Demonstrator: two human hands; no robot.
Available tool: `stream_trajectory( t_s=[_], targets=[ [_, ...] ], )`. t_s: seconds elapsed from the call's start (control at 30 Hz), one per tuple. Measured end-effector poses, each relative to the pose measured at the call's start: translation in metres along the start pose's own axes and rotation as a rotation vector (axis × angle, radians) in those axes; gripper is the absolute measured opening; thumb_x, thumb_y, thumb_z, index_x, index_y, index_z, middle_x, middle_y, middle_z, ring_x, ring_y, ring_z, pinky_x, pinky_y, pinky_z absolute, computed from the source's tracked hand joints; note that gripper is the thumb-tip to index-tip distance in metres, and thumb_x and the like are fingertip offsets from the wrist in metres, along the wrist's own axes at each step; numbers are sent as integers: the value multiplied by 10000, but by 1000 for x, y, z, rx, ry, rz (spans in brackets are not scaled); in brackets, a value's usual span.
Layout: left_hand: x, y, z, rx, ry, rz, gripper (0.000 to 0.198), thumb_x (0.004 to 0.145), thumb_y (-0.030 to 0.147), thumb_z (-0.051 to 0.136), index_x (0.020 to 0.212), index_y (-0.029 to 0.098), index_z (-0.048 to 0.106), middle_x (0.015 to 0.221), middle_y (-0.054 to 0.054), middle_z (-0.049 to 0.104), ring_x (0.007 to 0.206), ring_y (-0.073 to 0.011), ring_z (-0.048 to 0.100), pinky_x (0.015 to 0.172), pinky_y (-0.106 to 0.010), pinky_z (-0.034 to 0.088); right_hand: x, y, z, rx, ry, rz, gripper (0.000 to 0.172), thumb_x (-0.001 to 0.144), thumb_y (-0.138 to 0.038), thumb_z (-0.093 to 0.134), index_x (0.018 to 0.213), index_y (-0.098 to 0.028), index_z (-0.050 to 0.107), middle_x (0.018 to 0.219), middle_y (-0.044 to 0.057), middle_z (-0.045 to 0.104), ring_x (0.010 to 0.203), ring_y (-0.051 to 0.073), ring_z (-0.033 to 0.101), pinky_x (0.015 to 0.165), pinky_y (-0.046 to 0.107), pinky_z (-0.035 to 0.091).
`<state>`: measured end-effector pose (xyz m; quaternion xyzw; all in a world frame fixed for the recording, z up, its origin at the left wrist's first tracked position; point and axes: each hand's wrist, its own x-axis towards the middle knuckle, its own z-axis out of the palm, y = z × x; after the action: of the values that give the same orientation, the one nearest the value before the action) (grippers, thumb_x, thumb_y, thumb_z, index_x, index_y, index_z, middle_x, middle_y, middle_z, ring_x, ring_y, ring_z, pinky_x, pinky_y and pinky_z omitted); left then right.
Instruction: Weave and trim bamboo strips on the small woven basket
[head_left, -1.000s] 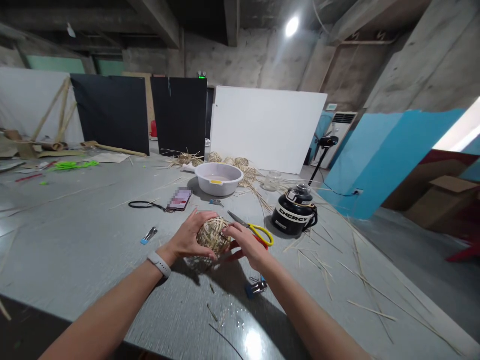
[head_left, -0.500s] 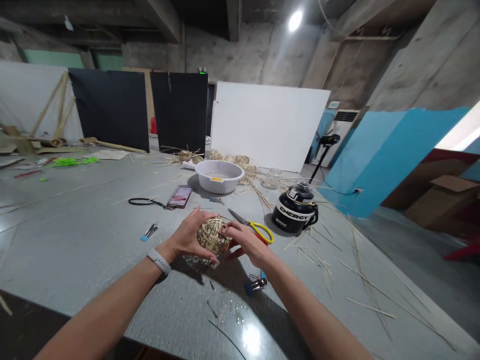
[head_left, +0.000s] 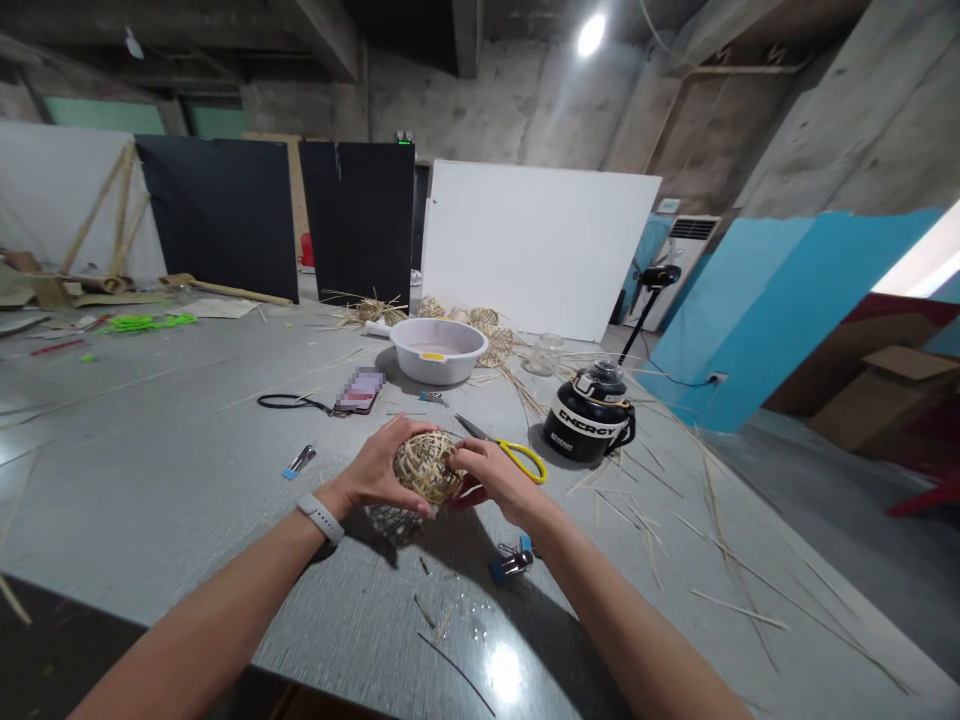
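A woven bamboo ball (head_left: 426, 466) is held just above the grey table, its lattice shadow falling below it. My left hand (head_left: 381, 468) wraps round its left side, thumb along the near face and fingers over the top. At the ball's right side, my right hand (head_left: 489, 480) has its thumb and fingers pinched at the weave; whether a single strip is between them I cannot make out. Scissors (head_left: 519, 456) with a yellow handle lie just beyond my right hand, partly hidden by it. Binder clips (head_left: 512, 565) with blue parts lie nearer, beside my right forearm.
Behind the ball stand a white basin (head_left: 439, 352) and several woven pieces (head_left: 495, 345). A black jug (head_left: 589, 418) is at the right, with loose bamboo strips (head_left: 742, 575) scattered around. A phone (head_left: 360, 390) with a strap and another clip (head_left: 300, 461) lie left. Water drops wet the near table.
My right thumb and fingers have drawn in closer together against the ball's right side. My left hand keeps its hold, and the ball has barely moved.
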<state>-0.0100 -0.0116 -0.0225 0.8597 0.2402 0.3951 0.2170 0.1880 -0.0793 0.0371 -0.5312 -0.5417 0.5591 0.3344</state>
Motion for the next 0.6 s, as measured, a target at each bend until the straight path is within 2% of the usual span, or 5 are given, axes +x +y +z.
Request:
stream_trajectory(
  t_s=[0.17, 0.33, 0.43, 0.53, 0.6],
  targets=[
    [0, 2, 0, -36, 11, -26, 939, 460, 563, 882, 1285, 249, 562, 1255, -103, 660, 1177, -350, 601, 1214, -555, 117, 0, 1, -1, 16, 6, -21, 147, 719, -299, 591, 819, -192, 597, 703, 4, 637, 584, 153, 617, 523, 273, 533],
    [0, 2, 1, -17, 65, 14, 881, 489, 552, 881, 1254, 249, 568, 1215, -92, 666, 1152, -331, 613, 1206, -561, 146, -4, 0, -1, 1, -4, -59, 209, 750, -349, 583, 886, -194, 619, 759, 10, 616, 675, 161, 606, 496, 244, 525],
    [0, 3, 1, 9, 75, -2, 873, 486, 528, 886, 1251, 255, 565, 1221, -87, 662, 1154, -334, 611, 1207, -571, 127, -4, 0, 0, -30, -13, -78, 250, 765, -378, 601, 937, -198, 617, 868, 31, 638, 744, 177, 627, 487, 236, 530],
    [1, 5, 1, 41, 68, -16, 870, 484, 504, 887, 1253, 258, 563, 1200, -79, 668, 1132, -332, 621, 1205, -570, 135, -2, 3, 3, -117, 52, -87, 343, 753, -388, 658, 1033, -197, 604, 1019, 67, 662, 827, 207, 656, 460, 215, 517],
    [1, 6, 2, 53, 66, -20, 876, 478, 498, 888, 1255, 262, 562, 1191, -73, 673, 1125, -333, 623, 1205, -572, 139, 0, 4, 5, -159, 94, -87, 367, 747, -376, 681, 1054, -192, 600, 1049, 74, 664, 830, 208, 664, 448, 203, 509]
  ],
)
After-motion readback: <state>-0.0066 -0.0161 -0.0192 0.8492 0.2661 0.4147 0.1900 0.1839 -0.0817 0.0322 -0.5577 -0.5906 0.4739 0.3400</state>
